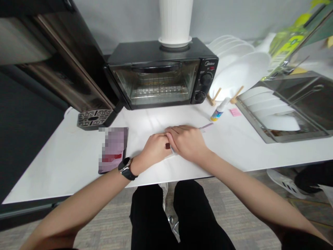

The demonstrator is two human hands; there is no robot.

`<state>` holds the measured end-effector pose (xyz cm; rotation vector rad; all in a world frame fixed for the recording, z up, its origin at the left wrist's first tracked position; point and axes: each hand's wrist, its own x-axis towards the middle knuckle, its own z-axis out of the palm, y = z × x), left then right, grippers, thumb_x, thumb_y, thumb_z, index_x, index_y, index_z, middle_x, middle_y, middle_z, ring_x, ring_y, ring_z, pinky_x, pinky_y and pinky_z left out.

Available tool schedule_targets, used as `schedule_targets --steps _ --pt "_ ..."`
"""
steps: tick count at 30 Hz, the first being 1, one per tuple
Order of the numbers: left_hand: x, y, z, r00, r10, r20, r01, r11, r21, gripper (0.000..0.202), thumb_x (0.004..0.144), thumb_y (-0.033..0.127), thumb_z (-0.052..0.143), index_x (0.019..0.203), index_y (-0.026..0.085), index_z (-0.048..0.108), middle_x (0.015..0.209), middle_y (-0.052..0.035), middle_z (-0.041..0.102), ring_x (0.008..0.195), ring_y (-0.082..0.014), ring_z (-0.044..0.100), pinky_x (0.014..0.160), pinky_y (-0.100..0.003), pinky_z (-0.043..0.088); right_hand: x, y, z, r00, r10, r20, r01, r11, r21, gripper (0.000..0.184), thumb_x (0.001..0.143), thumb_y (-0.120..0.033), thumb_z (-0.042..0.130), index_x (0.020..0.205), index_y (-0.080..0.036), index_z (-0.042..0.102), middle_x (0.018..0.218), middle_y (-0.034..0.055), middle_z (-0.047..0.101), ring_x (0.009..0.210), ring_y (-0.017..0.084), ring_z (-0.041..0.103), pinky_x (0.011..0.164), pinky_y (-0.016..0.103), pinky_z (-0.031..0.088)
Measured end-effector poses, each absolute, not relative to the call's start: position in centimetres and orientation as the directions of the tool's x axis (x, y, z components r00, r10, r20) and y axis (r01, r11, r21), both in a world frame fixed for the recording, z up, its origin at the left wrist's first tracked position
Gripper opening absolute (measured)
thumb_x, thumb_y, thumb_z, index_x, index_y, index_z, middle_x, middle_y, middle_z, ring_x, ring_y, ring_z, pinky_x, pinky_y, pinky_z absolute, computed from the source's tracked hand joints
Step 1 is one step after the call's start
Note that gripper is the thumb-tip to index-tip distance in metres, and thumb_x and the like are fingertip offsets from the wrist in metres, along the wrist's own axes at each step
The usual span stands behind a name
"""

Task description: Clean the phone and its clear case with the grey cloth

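Observation:
Both my hands meet over the white counter near its front edge. My left hand (156, 147), with a black watch (127, 169) on the wrist, has its fingers curled inward, their tips hidden. Against it, my right hand (187, 141) is bent over with its fingers overlapping the left ones. Between the hands shows a bit of a thin white piece (171, 153) beside a small dark red patch (167, 146); most of it is covered, so I cannot tell what it is. A thin purplish strip (206, 126) lies just beyond my right hand.
A phone (114, 149) lies left of my hands, near a drink machine's drip tray (93, 118). Behind stands a toaster oven (161, 81) bearing a white pot (176, 22). To the right are a small bottle (218, 110), pink sticky notes (235, 112), racked plates (238, 71) and a sink (269, 139).

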<state>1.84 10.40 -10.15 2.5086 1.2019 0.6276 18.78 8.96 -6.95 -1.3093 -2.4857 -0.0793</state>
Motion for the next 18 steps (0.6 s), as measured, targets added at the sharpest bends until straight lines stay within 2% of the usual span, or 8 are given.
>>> schedule_targets --steps 2,4,6,9,11,13,16,18 --pt "1.9 10.4 -10.2 0.566 0.784 0.254 0.659 -0.616 0.432 0.023 0.084 0.010 0.072 0.063 0.017 0.068 0.069 -0.0016 0.068 0.063 -0.0156 0.061 0.061 -0.027 0.042 19.1 8.9 -7.1 -0.528 0.782 0.331 0.807 0.583 -0.090 0.043 0.112 -0.033 0.037 0.113 -0.016 0.076 0.104 0.0088 0.081 0.089 0.022 0.072 0.076 0.035 0.038" --pt "1.9 10.3 -10.1 0.587 0.771 0.247 0.639 -0.629 0.442 0.022 0.090 0.015 0.071 0.068 0.018 0.070 0.074 -0.0004 0.070 0.067 -0.0146 0.063 0.063 -0.026 0.042 20.9 9.1 -7.1 -0.486 0.815 0.317 0.848 0.528 -0.058 0.046 0.111 -0.035 0.037 0.104 -0.017 0.078 0.096 0.0094 0.081 0.084 0.023 0.071 0.072 0.036 0.036" --pt "1.9 10.2 -9.9 0.599 0.761 0.249 0.623 -0.638 0.453 0.024 0.097 0.026 0.069 0.074 0.019 0.071 0.077 0.0013 0.069 0.069 -0.0132 0.063 0.063 -0.025 0.040 23.3 9.6 -7.1 -0.359 0.883 0.301 0.922 0.387 -0.035 0.051 0.110 -0.035 0.036 0.094 -0.016 0.080 0.089 0.0108 0.080 0.078 0.024 0.071 0.067 0.036 0.032" --pt "2.0 10.0 -9.8 0.614 0.738 0.279 0.605 -0.667 0.435 0.031 0.103 0.038 0.064 0.079 0.019 0.070 0.078 0.0019 0.067 0.068 -0.0128 0.061 0.061 -0.026 0.037 25.3 10.2 -7.3 -0.192 0.928 0.319 0.972 0.224 -0.067 0.054 0.110 -0.033 0.032 0.098 -0.014 0.081 0.094 0.0127 0.081 0.081 0.026 0.073 0.065 0.036 0.032" --pt "2.0 9.9 -9.9 0.634 0.716 0.293 0.605 -0.695 0.388 0.029 0.103 0.035 0.063 0.080 0.019 0.071 0.078 0.0017 0.068 0.069 -0.0134 0.063 0.060 -0.026 0.037 24.6 9.9 -7.6 -0.248 0.900 0.359 0.951 0.296 -0.084 0.053 0.110 -0.030 0.032 0.097 -0.014 0.081 0.101 0.0127 0.081 0.090 0.026 0.074 0.072 0.036 0.038" --pt "1.9 9.9 -9.9 0.639 0.709 0.297 0.626 -0.704 0.334 0.024 0.099 0.023 0.063 0.076 0.019 0.072 0.075 0.0008 0.068 0.068 -0.0148 0.063 0.060 -0.027 0.039 22.5 9.1 -7.9 -0.380 0.841 0.385 0.898 0.435 -0.063 0.049 0.109 -0.028 0.036 0.090 -0.015 0.079 0.099 0.0121 0.080 0.091 0.026 0.073 0.082 0.037 0.041" --pt "1.8 9.9 -10.1 0.625 0.721 0.298 0.661 -0.692 0.291 0.026 0.087 0.006 0.061 0.066 0.018 0.068 0.069 -0.0011 0.067 0.063 -0.0166 0.061 0.059 -0.030 0.039 19.2 8.2 -7.9 -0.470 0.812 0.345 0.856 0.515 -0.045 0.044 0.109 -0.028 0.037 0.089 -0.015 0.075 0.087 0.0090 0.078 0.082 0.024 0.071 0.080 0.037 0.040" --pt "1.7 10.0 -10.1 0.621 0.726 0.297 0.668 -0.688 0.286 0.026 0.085 0.005 0.061 0.064 0.018 0.067 0.068 -0.0013 0.067 0.062 -0.0167 0.060 0.058 -0.030 0.039 18.7 8.2 -7.7 -0.482 0.806 0.342 0.849 0.527 -0.045 0.044 0.110 -0.031 0.038 0.089 -0.017 0.073 0.085 0.0077 0.077 0.081 0.023 0.071 0.077 0.037 0.038"
